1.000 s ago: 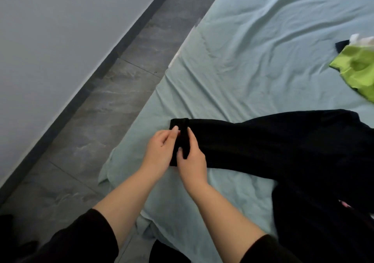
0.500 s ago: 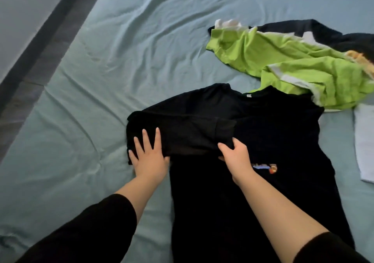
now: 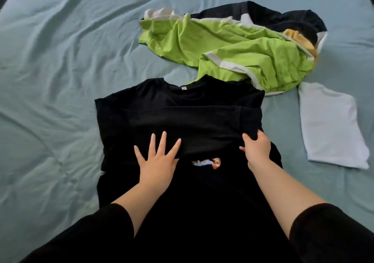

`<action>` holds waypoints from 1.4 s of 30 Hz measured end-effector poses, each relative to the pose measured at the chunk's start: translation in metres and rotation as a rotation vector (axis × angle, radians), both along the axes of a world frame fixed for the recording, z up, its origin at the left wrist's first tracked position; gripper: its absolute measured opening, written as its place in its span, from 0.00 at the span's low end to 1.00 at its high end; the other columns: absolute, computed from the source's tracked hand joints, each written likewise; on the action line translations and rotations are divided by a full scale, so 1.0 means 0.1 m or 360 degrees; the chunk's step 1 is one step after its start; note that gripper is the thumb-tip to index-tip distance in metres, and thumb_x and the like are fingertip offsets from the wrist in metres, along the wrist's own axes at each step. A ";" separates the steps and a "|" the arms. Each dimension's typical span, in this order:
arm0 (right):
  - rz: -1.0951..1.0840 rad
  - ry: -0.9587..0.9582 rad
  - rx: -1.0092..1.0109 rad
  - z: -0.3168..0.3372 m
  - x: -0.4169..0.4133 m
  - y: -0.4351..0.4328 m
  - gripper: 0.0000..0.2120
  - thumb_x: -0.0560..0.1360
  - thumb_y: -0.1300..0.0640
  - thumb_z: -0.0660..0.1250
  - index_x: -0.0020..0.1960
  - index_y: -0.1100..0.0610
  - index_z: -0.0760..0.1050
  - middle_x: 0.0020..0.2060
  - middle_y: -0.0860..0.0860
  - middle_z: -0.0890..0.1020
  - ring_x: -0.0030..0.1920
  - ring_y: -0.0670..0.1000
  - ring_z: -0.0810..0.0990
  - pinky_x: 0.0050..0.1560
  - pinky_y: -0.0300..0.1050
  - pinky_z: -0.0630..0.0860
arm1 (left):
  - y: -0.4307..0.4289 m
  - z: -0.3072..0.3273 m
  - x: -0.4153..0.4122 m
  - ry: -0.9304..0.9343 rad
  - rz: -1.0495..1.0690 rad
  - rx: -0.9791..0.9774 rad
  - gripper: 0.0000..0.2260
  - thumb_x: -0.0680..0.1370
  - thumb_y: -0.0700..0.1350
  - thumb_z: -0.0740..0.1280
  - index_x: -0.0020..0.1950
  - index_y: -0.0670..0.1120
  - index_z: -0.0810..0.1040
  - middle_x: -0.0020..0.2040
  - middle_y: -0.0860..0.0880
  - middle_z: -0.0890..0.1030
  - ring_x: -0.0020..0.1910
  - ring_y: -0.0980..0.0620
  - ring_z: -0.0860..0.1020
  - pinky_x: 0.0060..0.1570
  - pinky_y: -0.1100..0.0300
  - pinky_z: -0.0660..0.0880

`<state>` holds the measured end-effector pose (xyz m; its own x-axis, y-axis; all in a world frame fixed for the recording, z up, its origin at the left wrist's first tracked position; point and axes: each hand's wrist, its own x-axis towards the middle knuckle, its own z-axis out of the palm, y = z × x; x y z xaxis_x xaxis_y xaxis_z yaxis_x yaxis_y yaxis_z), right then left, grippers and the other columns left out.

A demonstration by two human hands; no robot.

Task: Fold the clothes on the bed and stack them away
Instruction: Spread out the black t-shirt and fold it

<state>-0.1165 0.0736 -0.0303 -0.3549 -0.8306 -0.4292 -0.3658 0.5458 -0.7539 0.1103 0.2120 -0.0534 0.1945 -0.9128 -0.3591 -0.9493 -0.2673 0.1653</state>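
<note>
Teal sheet [image 3: 50, 84] spreads wide beyond the left edge of black shirt [image 3: 182, 119].

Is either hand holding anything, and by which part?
The right hand pinches the black shirt at its folded sleeve edge; the left hand only presses flat.

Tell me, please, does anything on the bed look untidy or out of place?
Yes. Beyond the black shirt, the green garment lies crumpled in a heap against a dark garment, both unfolded. The white garment at the right lies flat. Nothing looks damaged.
</note>
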 end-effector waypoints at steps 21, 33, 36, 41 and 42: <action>0.2039 0.1303 -0.0540 -0.41 0.52 0.18 0.30 0.79 0.39 0.46 0.78 0.44 0.41 0.78 0.49 0.43 0.78 0.50 0.43 0.75 0.53 0.42 | -0.15 -0.16 0.65 0.0039 0.0368 -0.0155 0.29 0.78 0.67 0.42 0.73 0.64 0.31 0.79 0.49 0.37 0.74 0.53 0.31 0.73 0.46 0.36; 0.1929 0.1396 0.0157 -0.50 0.25 0.39 0.36 0.73 0.30 0.35 0.71 0.47 0.22 0.70 0.50 0.24 0.73 0.51 0.27 0.73 0.56 0.32 | 0.29 -0.18 0.60 -0.0027 0.0308 0.0379 0.45 0.64 0.81 0.38 0.69 0.59 0.20 0.70 0.47 0.21 0.70 0.44 0.23 0.68 0.35 0.31; 0.1929 0.1426 0.0267 -0.57 0.22 0.62 0.37 0.73 0.31 0.32 0.70 0.50 0.20 0.69 0.51 0.22 0.72 0.52 0.24 0.73 0.59 0.31 | 0.57 -0.25 0.49 -0.0051 0.0243 0.0515 0.45 0.64 0.79 0.33 0.67 0.55 0.17 0.64 0.48 0.14 0.65 0.45 0.17 0.69 0.38 0.28; 0.1912 0.1326 0.0323 -0.57 0.27 1.22 0.40 0.70 0.28 0.29 0.68 0.53 0.18 0.68 0.53 0.20 0.70 0.52 0.21 0.68 0.59 0.25 | 0.94 -0.23 0.16 0.0087 0.0261 0.0604 0.48 0.62 0.81 0.35 0.65 0.53 0.15 0.65 0.49 0.14 0.65 0.44 0.16 0.62 0.38 0.22; 0.1953 0.1300 0.0342 -0.55 0.24 1.40 0.41 0.70 0.27 0.29 0.68 0.52 0.18 0.68 0.53 0.20 0.70 0.52 0.20 0.69 0.59 0.25 | 1.09 -0.22 0.07 0.0110 0.0230 0.0648 0.48 0.62 0.81 0.36 0.65 0.54 0.15 0.65 0.49 0.15 0.65 0.44 0.16 0.60 0.38 0.21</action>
